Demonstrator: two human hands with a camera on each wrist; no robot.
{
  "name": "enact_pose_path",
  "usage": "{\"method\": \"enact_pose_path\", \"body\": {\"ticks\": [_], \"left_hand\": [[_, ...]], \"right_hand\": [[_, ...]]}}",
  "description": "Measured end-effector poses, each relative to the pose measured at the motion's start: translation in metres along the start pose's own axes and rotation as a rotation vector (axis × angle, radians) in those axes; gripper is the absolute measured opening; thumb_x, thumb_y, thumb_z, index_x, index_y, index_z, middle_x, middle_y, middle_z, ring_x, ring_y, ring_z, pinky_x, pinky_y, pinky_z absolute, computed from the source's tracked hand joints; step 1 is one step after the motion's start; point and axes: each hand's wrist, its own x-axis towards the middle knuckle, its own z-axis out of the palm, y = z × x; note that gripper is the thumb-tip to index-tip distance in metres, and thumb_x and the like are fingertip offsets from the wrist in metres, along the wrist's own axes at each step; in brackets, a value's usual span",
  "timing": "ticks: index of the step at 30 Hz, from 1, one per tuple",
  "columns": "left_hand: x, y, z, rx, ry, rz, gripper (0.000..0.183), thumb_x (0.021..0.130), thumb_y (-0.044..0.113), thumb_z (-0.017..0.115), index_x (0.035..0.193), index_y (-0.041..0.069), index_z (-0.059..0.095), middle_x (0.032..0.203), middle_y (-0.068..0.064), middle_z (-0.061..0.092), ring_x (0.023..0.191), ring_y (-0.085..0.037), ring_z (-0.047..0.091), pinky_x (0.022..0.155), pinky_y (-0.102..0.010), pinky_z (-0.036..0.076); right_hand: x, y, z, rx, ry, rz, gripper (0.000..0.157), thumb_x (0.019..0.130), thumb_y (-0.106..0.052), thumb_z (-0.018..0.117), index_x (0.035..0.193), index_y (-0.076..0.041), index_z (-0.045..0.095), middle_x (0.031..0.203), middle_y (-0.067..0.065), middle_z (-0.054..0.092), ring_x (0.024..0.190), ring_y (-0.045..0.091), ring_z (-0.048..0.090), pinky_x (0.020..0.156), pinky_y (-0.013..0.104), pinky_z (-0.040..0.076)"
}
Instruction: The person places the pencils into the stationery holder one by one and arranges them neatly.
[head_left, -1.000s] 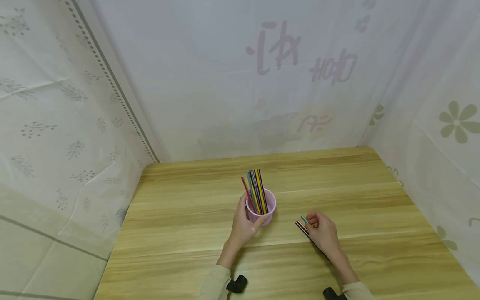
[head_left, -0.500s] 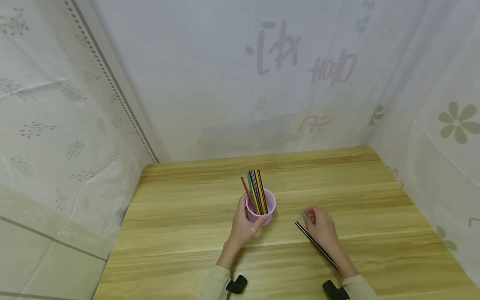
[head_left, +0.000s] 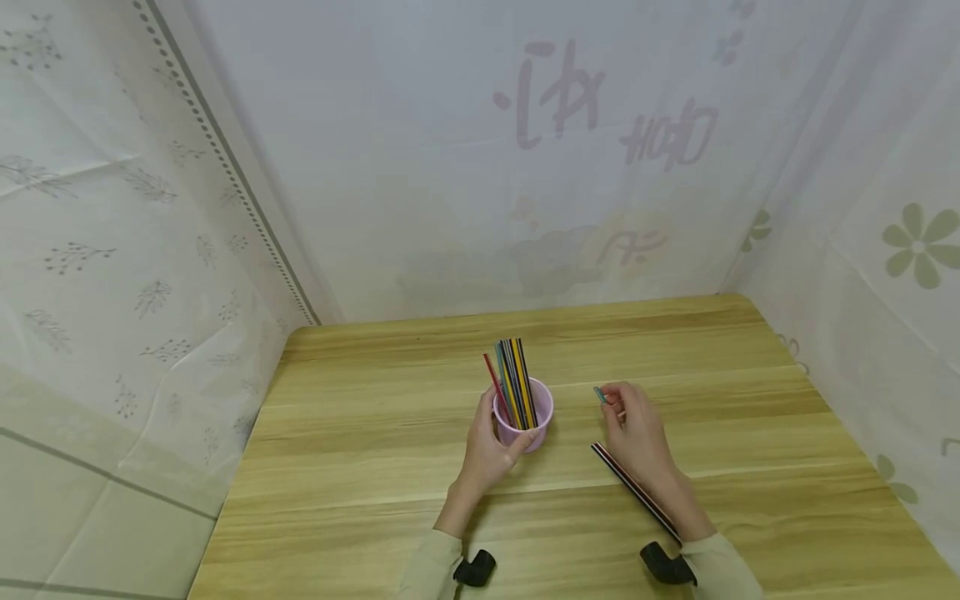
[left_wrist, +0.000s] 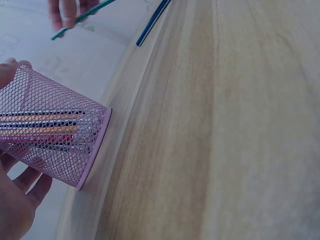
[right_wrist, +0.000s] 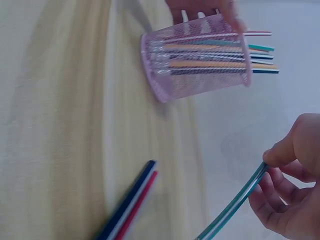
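My left hand (head_left: pixel 487 446) grips a pink mesh pen cup (left_wrist: pixel 55 95), fingers and thumb around its side. Several pencils (head_left: pixel 513 379) in yellow, black, red and green lean inside it. In the right wrist view, their ends poke out past the rim. To the right of the cup, my right hand (head_left: pixel 637 429) pinches a green pencil (right_wrist: pixel 235 202) between thumb and fingers, above the table. Under that hand a few dark and red pencils (head_left: pixel 626 479) lie side by side on the wood; the forearm hides part of them.
The wooden table (head_left: pixel 360 433) runs back to a pale patterned curtain (head_left: pixel 420 167), with more curtain on both sides. A black device (head_left: pixel 475 568) sits at the left wrist, and another black device (head_left: pixel 666 564) at the right.
My right hand has lifted the green pencil off the pencils on the table and moved it forward and slightly left. The left hand and pen cup stay in place.
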Motion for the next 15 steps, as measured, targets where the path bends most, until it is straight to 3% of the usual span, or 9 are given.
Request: {"method": "enact_pose_path", "body": {"ticks": [9, 15], "left_hand": [[0.000, 0.001, -0.002, 0.024, 0.011, 0.016, 0.089, 0.081, 0.026, 0.085, 0.154, 0.011, 0.034, 0.140, -0.014, 0.056, 0.124, -0.032, 0.059, 0.105, -0.054, 0.051], [-0.001, 0.002, 0.000, 0.010, 0.005, -0.011, 0.088, 0.081, 0.026, 0.085, 0.153, 0.014, 0.035, 0.140, -0.012, 0.056, 0.126, -0.029, 0.058, 0.107, -0.051, 0.050]], "right_hand": [[0.017, -0.019, -0.004, 0.079, 0.117, -0.093, 0.023, 0.085, 0.014, 0.068, 0.106, 0.006, 0.065, 0.091, 0.014, 0.063, 0.077, 0.020, 0.062, 0.065, 0.012, 0.052], [0.023, -0.037, -0.001, 0.170, 0.171, -0.128, 0.023, 0.085, 0.016, 0.066, 0.107, 0.008, 0.064, 0.093, 0.015, 0.064, 0.080, 0.020, 0.062, 0.069, 0.006, 0.048]]}}
